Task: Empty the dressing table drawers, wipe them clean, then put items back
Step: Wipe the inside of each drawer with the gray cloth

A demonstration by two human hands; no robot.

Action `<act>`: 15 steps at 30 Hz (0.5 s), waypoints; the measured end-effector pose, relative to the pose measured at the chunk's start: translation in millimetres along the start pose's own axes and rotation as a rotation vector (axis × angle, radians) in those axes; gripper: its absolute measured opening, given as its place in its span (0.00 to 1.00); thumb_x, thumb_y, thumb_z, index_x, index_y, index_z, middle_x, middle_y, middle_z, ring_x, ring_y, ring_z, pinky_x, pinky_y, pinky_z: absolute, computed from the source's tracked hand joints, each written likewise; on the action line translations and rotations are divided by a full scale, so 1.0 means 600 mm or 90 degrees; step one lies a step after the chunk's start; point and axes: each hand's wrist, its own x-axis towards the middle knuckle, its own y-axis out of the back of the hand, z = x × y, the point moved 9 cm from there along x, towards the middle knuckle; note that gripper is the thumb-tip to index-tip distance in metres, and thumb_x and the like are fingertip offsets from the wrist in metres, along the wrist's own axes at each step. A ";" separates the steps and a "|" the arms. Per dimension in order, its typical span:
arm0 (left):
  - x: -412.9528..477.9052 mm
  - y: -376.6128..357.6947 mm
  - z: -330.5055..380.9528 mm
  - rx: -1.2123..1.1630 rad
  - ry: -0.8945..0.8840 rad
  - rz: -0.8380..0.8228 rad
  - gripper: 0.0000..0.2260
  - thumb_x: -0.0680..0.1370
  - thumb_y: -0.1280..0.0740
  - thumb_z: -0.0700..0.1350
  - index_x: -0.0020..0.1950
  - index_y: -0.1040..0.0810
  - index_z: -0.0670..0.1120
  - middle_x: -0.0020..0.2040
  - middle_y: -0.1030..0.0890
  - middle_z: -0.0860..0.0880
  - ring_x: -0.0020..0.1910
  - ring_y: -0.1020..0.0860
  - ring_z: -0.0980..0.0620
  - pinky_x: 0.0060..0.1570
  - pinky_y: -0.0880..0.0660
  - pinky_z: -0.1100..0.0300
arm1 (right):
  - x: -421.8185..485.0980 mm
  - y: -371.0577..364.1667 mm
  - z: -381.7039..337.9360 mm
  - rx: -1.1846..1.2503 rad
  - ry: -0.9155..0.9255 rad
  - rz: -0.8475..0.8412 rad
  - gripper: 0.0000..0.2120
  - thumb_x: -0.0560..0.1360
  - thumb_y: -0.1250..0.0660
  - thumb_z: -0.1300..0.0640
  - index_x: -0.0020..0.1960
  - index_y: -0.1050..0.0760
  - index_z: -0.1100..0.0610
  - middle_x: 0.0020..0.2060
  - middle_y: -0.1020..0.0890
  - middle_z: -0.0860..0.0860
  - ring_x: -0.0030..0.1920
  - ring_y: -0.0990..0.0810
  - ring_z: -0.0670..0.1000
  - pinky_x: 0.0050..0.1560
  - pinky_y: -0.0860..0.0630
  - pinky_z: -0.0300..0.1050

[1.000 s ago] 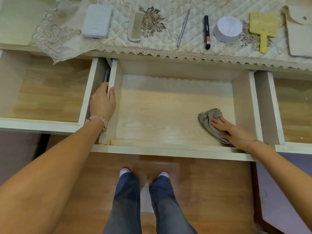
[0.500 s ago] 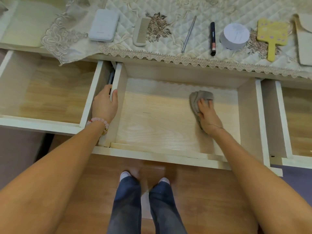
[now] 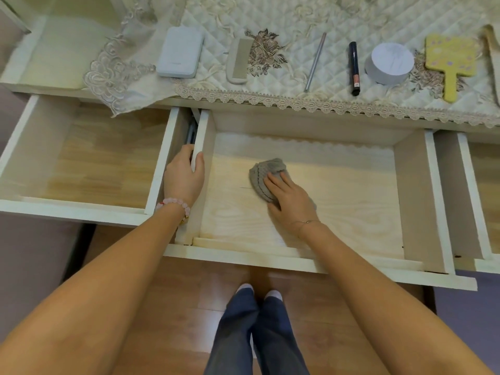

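Note:
The middle drawer (image 3: 351, 201) stands pulled out with a bare pale wood floor. On that floor, left of centre, lies a grey cloth (image 3: 263, 175). My right hand (image 3: 290, 200) presses flat on the cloth, fingers straight and pointing to the back left. My left hand (image 3: 184, 177) grips the top of the drawer's left side wall (image 3: 201, 136), thumb inside, fingers over the outer face. The left drawer (image 3: 89, 158) is also pulled out and holds nothing.
On the quilted lace-edged cover (image 3: 297, 20) above lie a white box (image 3: 180, 55), a comb (image 3: 239, 60), a silver stick (image 3: 315, 62), a black tube (image 3: 354, 67), a round white jar (image 3: 389, 63) and a yellow hand mirror (image 3: 449, 60). A third open drawer (image 3: 484, 190) shows at right.
My right hand has swept the cloth from the drawer's front right to the back, then leftward to left of centre. My left hand has kept its hold on the side wall.

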 end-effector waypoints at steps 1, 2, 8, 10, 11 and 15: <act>0.000 0.000 -0.001 -0.003 -0.003 0.000 0.12 0.81 0.44 0.47 0.59 0.28 0.42 0.42 0.25 0.48 0.41 0.27 0.50 0.39 0.33 0.59 | -0.002 0.002 0.000 0.003 -0.008 0.010 0.25 0.76 0.38 0.57 0.73 0.38 0.56 0.73 0.37 0.51 0.75 0.44 0.55 0.67 0.36 0.54; 0.000 0.000 -0.001 -0.009 -0.004 -0.001 0.12 0.81 0.44 0.47 0.58 0.27 0.42 0.42 0.25 0.48 0.41 0.26 0.49 0.39 0.33 0.59 | -0.004 0.004 -0.001 0.005 -0.019 0.015 0.25 0.76 0.37 0.58 0.72 0.36 0.56 0.72 0.35 0.52 0.74 0.41 0.56 0.64 0.32 0.55; -0.003 0.001 -0.001 -0.032 0.011 -0.030 0.12 0.81 0.44 0.48 0.59 0.27 0.44 0.50 0.21 0.44 0.48 0.23 0.46 0.45 0.27 0.54 | -0.020 0.035 0.030 0.085 -0.120 0.079 0.20 0.74 0.35 0.65 0.65 0.28 0.60 0.66 0.27 0.56 0.68 0.32 0.59 0.64 0.31 0.51; -0.003 0.002 0.005 -0.010 0.015 -0.038 0.13 0.82 0.45 0.48 0.60 0.28 0.43 0.51 0.21 0.43 0.50 0.24 0.45 0.44 0.29 0.56 | -0.034 0.053 0.046 0.120 -0.185 0.088 0.22 0.73 0.37 0.65 0.67 0.29 0.57 0.62 0.24 0.56 0.63 0.28 0.59 0.59 0.31 0.48; -0.003 0.002 0.008 0.003 0.017 -0.042 0.13 0.82 0.45 0.48 0.61 0.28 0.42 0.52 0.21 0.43 0.50 0.24 0.44 0.44 0.30 0.56 | -0.044 0.066 0.054 0.151 -0.223 0.103 0.23 0.72 0.37 0.65 0.67 0.29 0.55 0.58 0.21 0.56 0.57 0.25 0.58 0.53 0.28 0.48; -0.005 -0.005 0.010 0.012 0.039 -0.097 0.15 0.82 0.46 0.48 0.63 0.31 0.41 0.54 0.23 0.41 0.52 0.24 0.42 0.44 0.31 0.55 | -0.094 0.120 0.092 0.380 -0.381 0.154 0.23 0.72 0.38 0.65 0.66 0.27 0.54 0.49 0.19 0.53 0.48 0.23 0.54 0.47 0.26 0.44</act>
